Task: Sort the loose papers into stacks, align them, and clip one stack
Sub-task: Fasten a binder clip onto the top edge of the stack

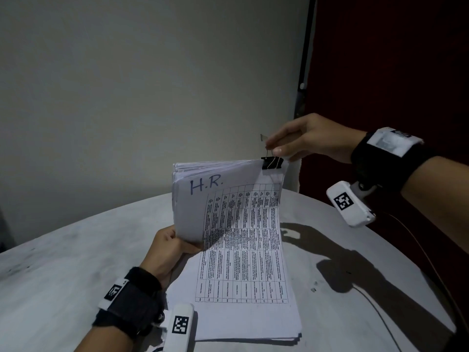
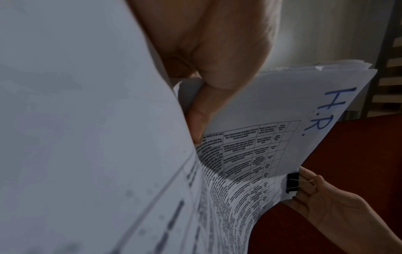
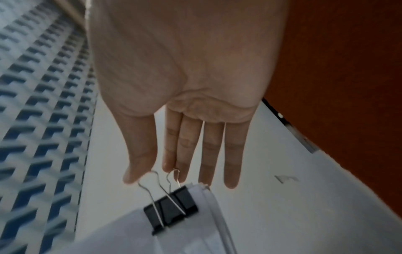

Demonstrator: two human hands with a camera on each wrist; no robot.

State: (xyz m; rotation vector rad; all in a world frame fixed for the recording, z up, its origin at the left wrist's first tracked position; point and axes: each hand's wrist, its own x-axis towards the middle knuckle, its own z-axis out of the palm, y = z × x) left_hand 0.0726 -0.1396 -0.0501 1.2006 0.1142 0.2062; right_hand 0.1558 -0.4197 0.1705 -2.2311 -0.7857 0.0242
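A thick paper stack (image 1: 203,199) marked "H.R." in blue, with a printed grid, stands raised and tilted above the table. My left hand (image 1: 172,245) grips its lower left edge, thumb (image 2: 208,103) on the front sheet. A black binder clip (image 1: 272,163) is clamped on the stack's top right corner. My right hand (image 1: 276,146) pinches the clip's wire handles between thumb and index tip; the other fingers (image 3: 213,154) are straight. The right wrist view shows the clip (image 3: 172,209) on the paper stack (image 3: 185,237). A second stack (image 1: 241,318) lies flat beneath.
The round grey table (image 1: 76,250) has bare surface to the left and right of the papers. A thin cable (image 1: 380,313) runs along its right side, near a small scrap (image 1: 313,290). A pale wall stands behind, with a dark red panel (image 1: 393,59) at the right.
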